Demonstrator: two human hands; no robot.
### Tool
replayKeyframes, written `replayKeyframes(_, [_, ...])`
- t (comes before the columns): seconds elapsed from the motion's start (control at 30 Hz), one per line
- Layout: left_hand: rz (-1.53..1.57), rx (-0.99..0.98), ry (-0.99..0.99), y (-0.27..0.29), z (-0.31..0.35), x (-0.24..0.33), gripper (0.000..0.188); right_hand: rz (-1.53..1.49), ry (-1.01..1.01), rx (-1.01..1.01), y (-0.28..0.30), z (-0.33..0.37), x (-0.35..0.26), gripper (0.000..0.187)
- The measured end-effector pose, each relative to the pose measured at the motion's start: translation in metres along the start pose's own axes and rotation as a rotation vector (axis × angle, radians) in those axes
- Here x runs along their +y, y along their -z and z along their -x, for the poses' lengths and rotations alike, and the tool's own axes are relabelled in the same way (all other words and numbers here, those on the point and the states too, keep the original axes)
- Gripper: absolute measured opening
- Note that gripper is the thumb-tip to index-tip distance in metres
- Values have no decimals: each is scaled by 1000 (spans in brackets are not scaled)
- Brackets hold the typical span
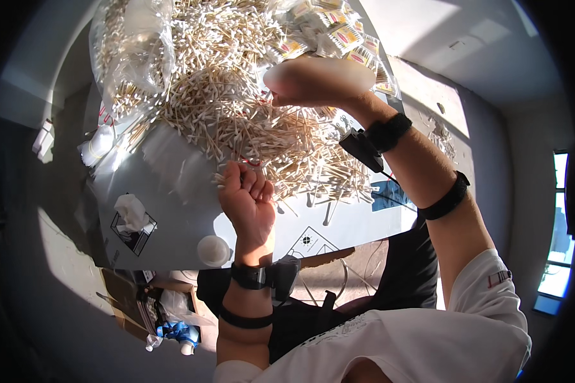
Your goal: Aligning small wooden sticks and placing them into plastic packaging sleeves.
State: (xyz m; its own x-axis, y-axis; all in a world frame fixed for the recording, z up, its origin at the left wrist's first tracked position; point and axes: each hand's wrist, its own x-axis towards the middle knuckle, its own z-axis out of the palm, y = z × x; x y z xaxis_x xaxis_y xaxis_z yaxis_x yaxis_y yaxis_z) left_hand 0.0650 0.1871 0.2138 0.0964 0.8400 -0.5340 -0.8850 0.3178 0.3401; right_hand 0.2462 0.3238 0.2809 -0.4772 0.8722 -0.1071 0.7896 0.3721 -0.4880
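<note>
White plastic roll (97, 147): lying at the left of my table (172, 246), near the loose cotton swabs (217, 96).
Crumpled tissue (131, 210): on the table, over a dark printed diamond.
Clear plastic bag (134, 45): at the heap's upper left, swabs showing through it.
Translucent plastic (176, 159): blurred, just below the heap's left part.
White round container (214, 251): near the table's near edge, left of my left wrist.
Cotton swabs: heaped criss-cross over the far and middle table, some strays at the near edge.
Left hand (248, 198): at the heap's near side, fingers curled closed; pale swab tips show at their left, but I cannot tell whether I grip them.
Right hand (319, 83): blurred, above the heap; I cannot tell whether my fingers are open or closed.
Small packets (345, 38): white and yellow, piled beyond my right hand.
</note>
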Motion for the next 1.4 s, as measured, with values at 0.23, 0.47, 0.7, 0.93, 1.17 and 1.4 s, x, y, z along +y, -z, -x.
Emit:
replayKeyframes(0.23, [-10,-22,-23,7,-4,0,29,283,195,58,-46,-25,-50,52])
replayKeyframes(0.47, [-3,-64,2,5,-4,1,28,243,-17,-27,-60,-37,-52,22])
replayKeyframes(0.7, [45,-12,0,2,1,5,29,101,134,129,-16,13,-38,10])
replayKeyframes(0.93, [54,24,-17,-3,1,3,27,71,270,171,-4,61,-20,15])
replayKeyframes(1.17, [51,68,-6,-6,3,2,29,-1,128,151,9,55,-22,33])
replayKeyframes(1.4, [-5,-6,-64,0,0,1,31,336,61,200,-18,-41,-54,48])
